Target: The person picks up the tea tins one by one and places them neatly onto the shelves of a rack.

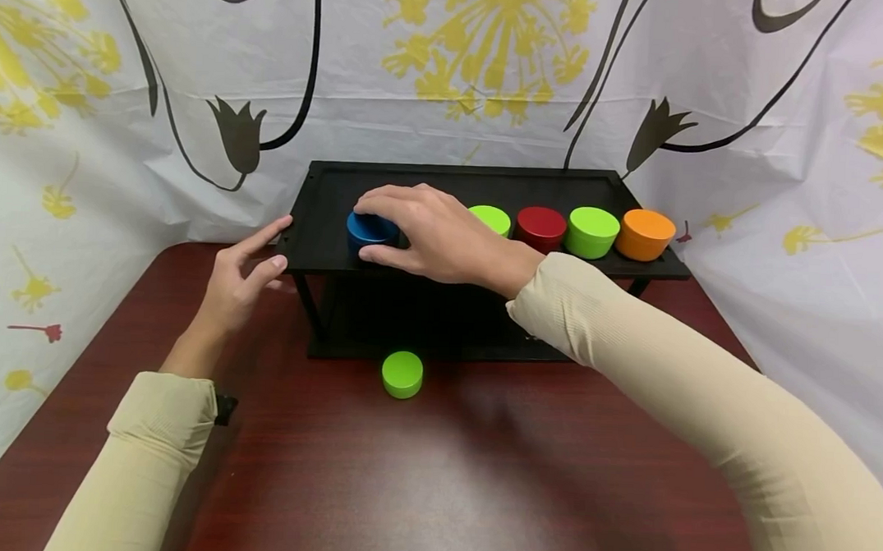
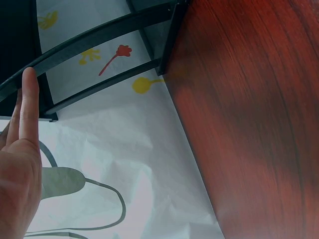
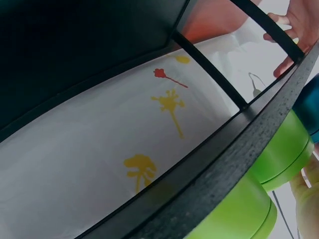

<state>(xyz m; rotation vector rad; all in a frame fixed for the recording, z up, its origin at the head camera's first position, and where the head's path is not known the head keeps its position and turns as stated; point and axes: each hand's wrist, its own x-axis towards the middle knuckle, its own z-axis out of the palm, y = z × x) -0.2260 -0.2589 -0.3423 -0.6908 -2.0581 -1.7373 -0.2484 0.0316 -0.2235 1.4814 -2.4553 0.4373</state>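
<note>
My right hand grips a round blue tin at the left part of a black two-tier shelf's top, thumb in front and fingers behind it. At the shelf's left end is my left hand, its fingers extended and touching the edge. In the left wrist view, straight fingers lie against the black rim. To the right of the blue tin stand a green tin, a red tin, another green tin and an orange tin. My right hand hides part of the row.
A loose green tin sits on the dark red wooden table, in front of the shelf's lower tier. White sheeting with yellow and grey flower prints hangs behind and at both sides.
</note>
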